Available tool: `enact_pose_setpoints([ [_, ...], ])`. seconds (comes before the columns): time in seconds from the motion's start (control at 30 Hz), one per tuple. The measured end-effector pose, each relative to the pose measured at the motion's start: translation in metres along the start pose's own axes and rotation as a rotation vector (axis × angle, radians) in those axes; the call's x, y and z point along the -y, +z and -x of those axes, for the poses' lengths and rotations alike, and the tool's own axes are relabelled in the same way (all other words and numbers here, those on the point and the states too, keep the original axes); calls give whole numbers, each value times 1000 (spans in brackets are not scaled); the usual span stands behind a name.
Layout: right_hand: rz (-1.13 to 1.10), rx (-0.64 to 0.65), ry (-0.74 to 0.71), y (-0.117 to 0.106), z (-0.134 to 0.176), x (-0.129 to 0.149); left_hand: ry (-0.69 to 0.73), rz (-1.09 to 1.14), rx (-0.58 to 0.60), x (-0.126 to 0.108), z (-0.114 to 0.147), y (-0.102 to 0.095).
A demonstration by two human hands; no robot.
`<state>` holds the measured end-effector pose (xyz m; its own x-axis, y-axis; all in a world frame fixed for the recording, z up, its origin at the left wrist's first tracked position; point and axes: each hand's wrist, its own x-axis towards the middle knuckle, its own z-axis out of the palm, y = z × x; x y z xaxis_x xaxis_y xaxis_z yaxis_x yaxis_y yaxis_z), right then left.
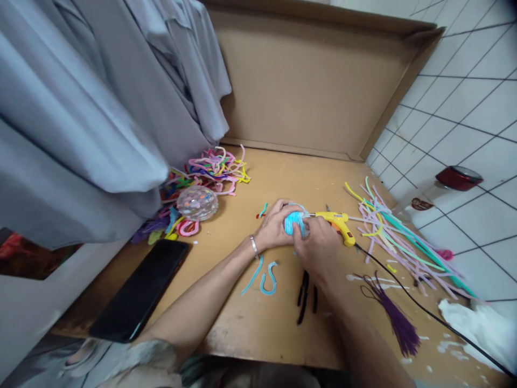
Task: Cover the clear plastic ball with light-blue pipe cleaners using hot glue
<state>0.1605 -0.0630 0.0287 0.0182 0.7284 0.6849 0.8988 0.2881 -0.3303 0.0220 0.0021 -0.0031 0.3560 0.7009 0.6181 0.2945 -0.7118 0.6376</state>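
My left hand (278,225), with a silver bracelet at the wrist, is closed around a small round piece (294,222) covered in rows of bright blue pipe cleaner. From the right, my right hand (317,242) presses its thumb and fingers against the same piece; what lies under the fingertips is hidden. A yellow glue gun (337,221) lies just beyond my right hand, its nozzle toward the round piece. Near my left wrist are a straight blue pipe cleaner (253,277) and a curled one (269,279). Several black strips (304,302) lie below my right hand.
A black phone (139,291) and a clear dotted ball (197,203) are at left, by tangled pipe cleaners (218,164). At right lie long pipe cleaners (398,231), a purple tassel (393,318), white tissue (476,328) and a red-lidded jar (440,188). A black cord (404,288) crosses the table.
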Motion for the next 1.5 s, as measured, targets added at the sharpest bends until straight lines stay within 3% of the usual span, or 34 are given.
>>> enact_pose_setpoints([
  [0.33, 24, 21, -108, 0, -1, -4, -44, 34, -20, 1, -4, -3],
  [0.7, -56, 133, -68, -3, -6, 1, -25, 32, -34, 4, -4, -1],
  [0.77, -114, 138, -38, -15, -7, 9, -31, 30, -29, 4, -4, -1],
  [0.83, -245, 163, -26, -40, -2, 24, -30, 36, -19, 3, -4, -2],
  [0.9, -518, 345, -45, -76, 11, 43, -24, 38, -16, 1, -4, -2],
  [0.97, -832, 739, -140, -109, 35, 58, -21, 23, -21, 0, -4, -3],
  [1.03, -1021, 1140, -211, -125, 70, 63, -22, 11, -22, -2, -4, -3],
  [1.07, -1047, 1253, -193, -125, 92, 60, -24, 8, -20, -2, -4, -3],
  [1.13, -929, 1301, -22, -108, 141, 42, -30, 3, -19, -2, -4, -2],
  [1.2, -724, 1179, 172, -78, 190, 15, -27, -5, -15, -3, -3, -2],
  [1.27, -615, 1031, 199, -48, 227, -11, -17, -12, -2, -4, -3, -2],
  [1.4, -556, 1037, 246, -16, 250, -37, -18, 8, -1, -6, -2, -3],
  [1.5, -509, 1305, 213, -16, 243, -36, -22, 24, -12, -7, -1, -4],
])
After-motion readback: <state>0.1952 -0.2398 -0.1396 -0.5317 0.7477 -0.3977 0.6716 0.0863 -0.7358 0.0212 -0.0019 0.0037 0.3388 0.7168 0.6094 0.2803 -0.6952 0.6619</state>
